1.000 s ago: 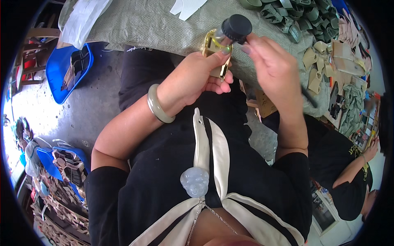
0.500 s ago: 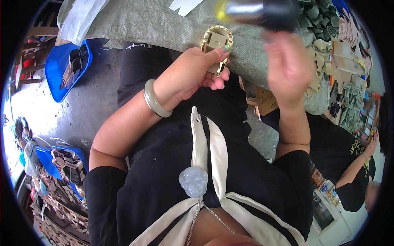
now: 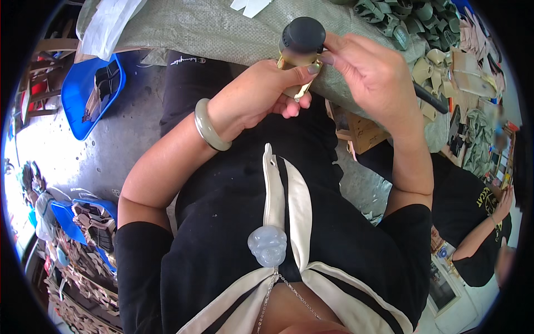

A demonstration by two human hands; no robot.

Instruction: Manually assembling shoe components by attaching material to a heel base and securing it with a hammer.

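Note:
In my left hand is a beige piece with a shiny gold rim, rounded at its far end in the earlier frame. The thumb lies across it and the fingers curl beneath. My right hand is closed round the black handle of a mallet. Its dark round head covers the far part of the beige piece; whether the two touch, I cannot tell. The handle's end sticks out past my right wrist.
A woven greenish cover spreads ahead, with grey-green strap pieces and beige strap pieces at right. A blue tub stands on the left floor. Another person's arm shows at right.
The mallet has come down and leftward from its raised, blurred position to over the beige piece. My left hand has hardly moved and keeps its hold.

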